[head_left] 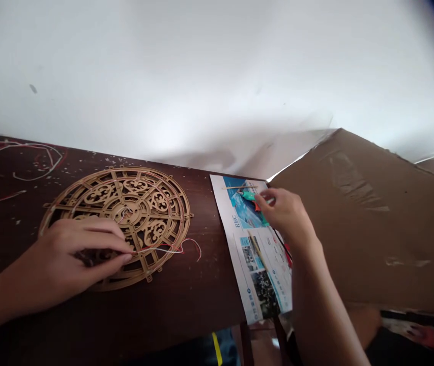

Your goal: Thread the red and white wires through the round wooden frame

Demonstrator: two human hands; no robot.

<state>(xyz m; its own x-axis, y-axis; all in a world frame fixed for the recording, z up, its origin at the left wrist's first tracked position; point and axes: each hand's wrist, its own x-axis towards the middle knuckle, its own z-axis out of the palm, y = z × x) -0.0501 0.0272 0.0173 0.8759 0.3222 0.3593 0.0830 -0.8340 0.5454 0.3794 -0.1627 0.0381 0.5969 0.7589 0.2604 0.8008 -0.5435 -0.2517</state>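
The lone head camera looks forward and down from close above the left hand (67,259) and right hand (287,216). A table (194,290) enters from 9 o'clock, below a wall (201,66) at 12 o'clock.

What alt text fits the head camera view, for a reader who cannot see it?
A left hand touches thin red and white wires on a round fretwork wooden disc on a dark table; a right hand reaches over a printed brochure.

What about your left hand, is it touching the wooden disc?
Touching. The head view shows the left hand resting on the wooden disc, lying across its cutout pattern.
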